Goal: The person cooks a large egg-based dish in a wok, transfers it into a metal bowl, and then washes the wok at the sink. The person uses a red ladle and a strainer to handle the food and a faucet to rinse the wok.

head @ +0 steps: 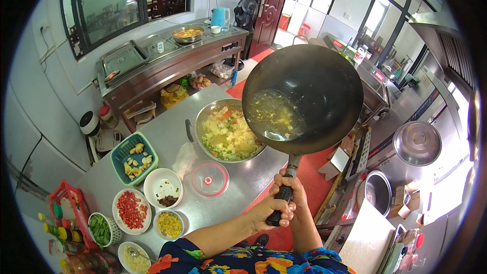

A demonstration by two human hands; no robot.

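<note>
Both hands are wrapped around the black handle of a dark wok (327, 83), which is held up in the air. My left hand (274, 212) grips the handle's end, while my right hand (293, 187) grips it higher, nearer the pan. Tilted to the left, the wok has clear broth with yellow bits pooled at its lower left side. Its left rim overlaps a two-handled steel pot (194, 121) in view; part of the pot is hidden behind it. Egg-and-greens soup (226, 133) with red pieces fills this pot, which stands on a steel table (243, 182).
Left on the table are a ginger-and-garlic basket (154, 160), chopped red chillies (132, 210), a white bowl (161, 179), a clear lid (201, 186) and a red bottle crate (78, 198). A steel counter (171, 64) lines the back wall. Red matting (304, 201) covers the floor.
</note>
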